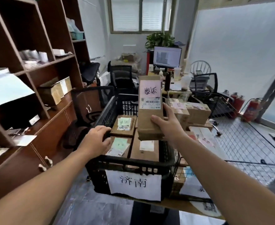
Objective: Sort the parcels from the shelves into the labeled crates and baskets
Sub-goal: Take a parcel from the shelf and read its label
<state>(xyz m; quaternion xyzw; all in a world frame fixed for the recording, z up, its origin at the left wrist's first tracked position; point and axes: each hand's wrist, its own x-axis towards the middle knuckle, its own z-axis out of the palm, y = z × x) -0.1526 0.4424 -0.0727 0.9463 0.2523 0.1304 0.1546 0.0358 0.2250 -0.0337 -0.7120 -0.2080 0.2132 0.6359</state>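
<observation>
My right hand grips a long brown cardboard parcel by its near end, holding it above a black plastic crate. The parcel carries a pink handwritten note and a white barcode label. A white paper label with two characters hangs on the crate's front wall. Several brown parcels with green and white labels lie inside the crate. My left hand rests on the crate's left rim, fingers curled over it.
A brown wooden shelf unit with a parcel stands at the left. A wire basket with more parcels sits right of the crate. Black chairs, a desk with a monitor and red fire extinguishers lie beyond.
</observation>
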